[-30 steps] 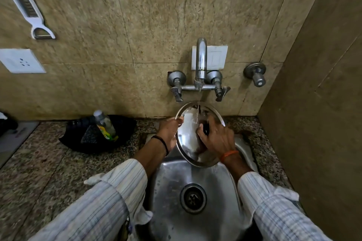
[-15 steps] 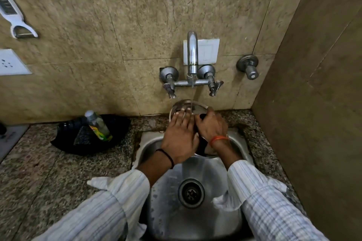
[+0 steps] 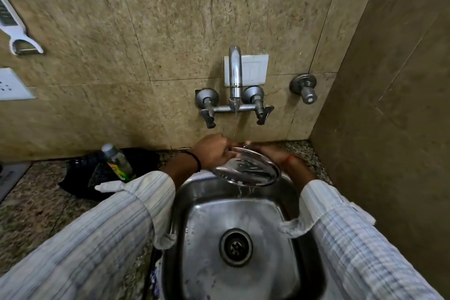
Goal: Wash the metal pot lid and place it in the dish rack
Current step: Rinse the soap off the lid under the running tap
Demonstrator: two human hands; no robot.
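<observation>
The round metal pot lid (image 3: 248, 170) is tilted nearly flat over the back of the steel sink (image 3: 194, 214), with water dripping off its near edge. My left hand (image 3: 214, 151) grips the lid's far left rim. My right hand (image 3: 270, 153) is behind and under the lid's right side, mostly hidden by it. A thin stream of water falls from the wall tap (image 3: 235, 75) onto the spot between my hands. No dish rack is in view.
A black tray (image 3: 80, 173) holding a clear bottle with a green label (image 3: 117, 161) sits on the granite counter (image 3: 29, 207) left of the sink. A side wall stands close on the right. A white peeler (image 3: 14, 29) and a socket (image 3: 12, 85) are on the left wall.
The lid went from upright and facing me to nearly flat. My left hand moved from its inner face to its far rim, and my right hand slid behind it.
</observation>
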